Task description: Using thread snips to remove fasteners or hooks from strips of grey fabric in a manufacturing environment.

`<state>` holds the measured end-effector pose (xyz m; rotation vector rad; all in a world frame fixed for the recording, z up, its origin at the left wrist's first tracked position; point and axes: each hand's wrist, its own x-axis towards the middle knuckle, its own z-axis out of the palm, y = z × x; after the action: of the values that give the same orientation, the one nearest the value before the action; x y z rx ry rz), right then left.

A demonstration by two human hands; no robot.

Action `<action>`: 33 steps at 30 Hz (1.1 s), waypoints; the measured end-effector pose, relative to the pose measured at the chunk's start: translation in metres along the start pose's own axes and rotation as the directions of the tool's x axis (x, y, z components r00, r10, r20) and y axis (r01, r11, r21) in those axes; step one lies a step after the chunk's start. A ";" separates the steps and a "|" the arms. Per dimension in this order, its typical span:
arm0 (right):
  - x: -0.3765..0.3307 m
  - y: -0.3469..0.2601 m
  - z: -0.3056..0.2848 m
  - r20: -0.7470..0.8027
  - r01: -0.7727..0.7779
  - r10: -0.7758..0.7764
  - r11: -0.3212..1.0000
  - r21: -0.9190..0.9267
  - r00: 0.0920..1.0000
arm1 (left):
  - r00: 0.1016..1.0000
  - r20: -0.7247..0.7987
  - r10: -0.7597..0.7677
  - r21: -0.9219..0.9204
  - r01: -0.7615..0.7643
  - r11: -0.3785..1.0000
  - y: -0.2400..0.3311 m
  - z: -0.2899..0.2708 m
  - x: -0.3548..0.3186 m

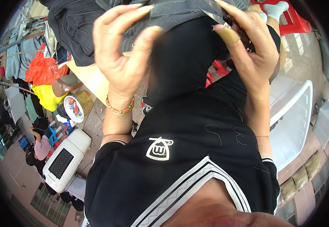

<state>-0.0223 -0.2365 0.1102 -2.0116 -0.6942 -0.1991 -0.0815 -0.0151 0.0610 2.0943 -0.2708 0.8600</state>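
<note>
My left hand [122, 53] is raised over dark grey ribbed fabric [73, 30], its thumb and forefinger spread apart with nothing between their tips. A beaded bracelet [121, 109] circles that wrist. Between the hands, a grey strip of cloth with a frayed edge [179, 9] lies across the top of my lap. My right hand [253, 49] is curled round small thread snips, whose shiny pointed blade [213, 16] shows by the cloth; their handle is mostly hidden by my fingers. A tan cover [228, 34] wraps the right thumb.
Left of me stand a yellow-and-white tub [82, 106] of small colourful items, a brown cup [63, 85], red [45, 70] and yellow bags [47, 96] and a white padded-top box [68, 160]. A clear plastic bin [293, 125] sits at right. Another person [39, 147] is at far left.
</note>
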 end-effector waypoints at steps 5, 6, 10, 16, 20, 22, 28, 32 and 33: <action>-0.007 0.026 0.001 -0.010 0.108 -0.108 0.994 -0.008 0.994 | 0.996 0.090 -0.013 0.095 0.004 0.995 0.010 0.014 0.012; -0.007 0.034 0.001 -0.022 0.221 -0.222 0.975 -0.041 0.975 | 0.989 0.124 -0.075 0.098 0.063 0.993 0.012 0.017 0.015; -0.009 0.040 0.000 -0.037 0.207 -0.207 0.978 -0.019 0.978 | 0.985 0.125 -0.116 0.068 0.108 0.992 0.012 0.022 0.016; -0.008 0.040 0.002 -0.022 0.257 -0.258 0.966 -0.014 0.966 | 0.998 0.027 -0.057 0.018 0.057 0.998 0.006 0.021 0.011; -0.003 0.033 0.003 0.044 0.217 -0.218 0.975 0.039 0.975 | 0.954 0.010 -0.299 -0.427 0.274 0.861 -0.009 0.021 0.004; -0.001 0.029 0.005 0.091 0.195 -0.198 0.980 0.041 0.976 | 0.919 0.015 -0.395 -0.605 0.322 0.728 -0.015 0.021 0.001; 0.005 0.022 0.012 0.149 0.175 -0.173 0.985 -0.002 0.974 | 0.924 -0.033 -0.381 -0.632 0.277 0.724 -0.019 0.020 -0.003; 0.010 0.018 0.014 0.180 0.204 -0.192 0.978 -0.049 0.965 | 0.919 -0.032 -0.392 -0.657 0.276 0.701 -0.019 0.019 -0.004; 0.013 0.014 0.015 0.191 0.214 -0.206 0.976 -0.023 0.960 | 0.918 -0.031 -0.395 -0.668 0.275 0.692 -0.019 0.018 -0.003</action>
<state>-0.0055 -0.2238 0.0970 -2.0133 -1.0335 -0.1519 -0.0663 -0.0180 0.0396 1.3348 -0.0640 0.5954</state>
